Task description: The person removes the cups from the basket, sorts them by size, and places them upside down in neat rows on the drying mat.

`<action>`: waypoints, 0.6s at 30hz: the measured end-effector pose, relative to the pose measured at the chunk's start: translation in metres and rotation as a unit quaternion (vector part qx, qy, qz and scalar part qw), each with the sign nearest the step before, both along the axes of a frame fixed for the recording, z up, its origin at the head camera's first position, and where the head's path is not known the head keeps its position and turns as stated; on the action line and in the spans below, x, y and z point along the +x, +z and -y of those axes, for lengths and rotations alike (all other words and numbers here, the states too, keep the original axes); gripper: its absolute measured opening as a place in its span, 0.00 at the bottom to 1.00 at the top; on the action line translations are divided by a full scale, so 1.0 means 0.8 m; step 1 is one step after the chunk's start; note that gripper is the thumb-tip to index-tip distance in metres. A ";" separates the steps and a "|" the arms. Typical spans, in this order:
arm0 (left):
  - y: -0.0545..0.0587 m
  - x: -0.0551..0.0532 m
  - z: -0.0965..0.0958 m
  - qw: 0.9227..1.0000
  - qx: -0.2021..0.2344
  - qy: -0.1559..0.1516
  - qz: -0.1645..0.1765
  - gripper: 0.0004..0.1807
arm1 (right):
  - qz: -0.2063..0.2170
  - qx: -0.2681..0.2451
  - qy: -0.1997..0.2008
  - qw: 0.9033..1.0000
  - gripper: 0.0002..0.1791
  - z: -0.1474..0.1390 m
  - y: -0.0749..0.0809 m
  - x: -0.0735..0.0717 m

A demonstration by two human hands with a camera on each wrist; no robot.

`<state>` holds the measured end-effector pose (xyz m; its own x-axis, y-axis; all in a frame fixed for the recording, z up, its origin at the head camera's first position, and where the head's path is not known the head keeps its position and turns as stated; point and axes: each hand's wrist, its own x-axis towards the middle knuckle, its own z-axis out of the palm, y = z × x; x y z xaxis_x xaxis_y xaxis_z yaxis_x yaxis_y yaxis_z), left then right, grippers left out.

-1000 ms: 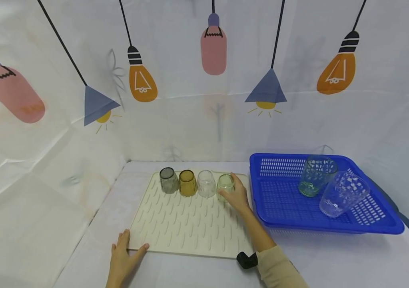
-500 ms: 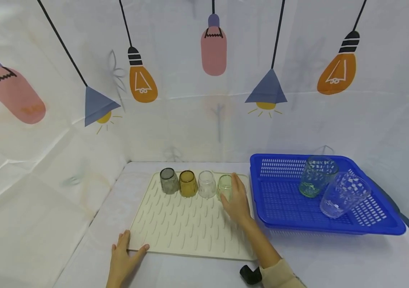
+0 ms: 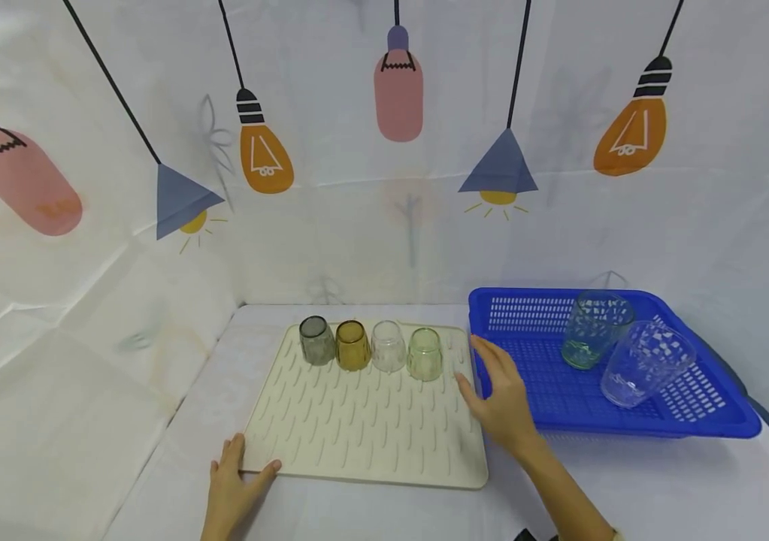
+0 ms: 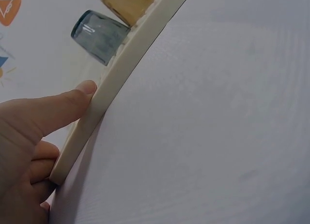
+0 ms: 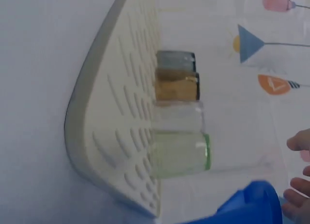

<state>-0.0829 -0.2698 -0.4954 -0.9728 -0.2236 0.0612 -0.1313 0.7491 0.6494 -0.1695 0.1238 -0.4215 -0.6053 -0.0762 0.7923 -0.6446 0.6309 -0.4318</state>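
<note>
A row of small glasses stands along the back of a cream ridged drying mat: a grey glass, an amber glass, a clear glass and a pale green glass. With its thumb on the front edge and other fingers around the side, my left hand grips the mat's near left corner. My right hand holds nothing. Its spread fingers hover between the pale green glass and the blue basket, and its fingertips also show at the right edge of the right wrist view.
A blue plastic basket stands to the right of the mat. Inside lean a larger green-tinted glass and a larger clear glass. Behind the table hangs a white sheet printed with lamps.
My right hand has let go of the pale green glass and moved right, toward the basket. The glass stays at the row's right end. My left hand keeps its place.
</note>
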 end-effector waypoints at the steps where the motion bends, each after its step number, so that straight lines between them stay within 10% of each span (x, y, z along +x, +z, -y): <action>1: 0.000 0.000 0.000 1.000 0.000 -0.001 0.003 0.52 | 0.006 -0.002 -0.008 1.000 0.32 -0.010 0.002 0.002; 18: 0.008 -0.011 0.001 0.998 0.011 -0.021 0.063 0.59 | -0.009 -0.021 -0.167 0.986 0.30 -0.161 0.001 0.018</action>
<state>-0.0916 -0.2708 -0.4891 -0.9810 -0.1819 -0.0669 -0.1814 0.7411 0.6464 -0.1547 0.2526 -0.4207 -0.5772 0.1570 0.8014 -0.4122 0.7911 -0.4519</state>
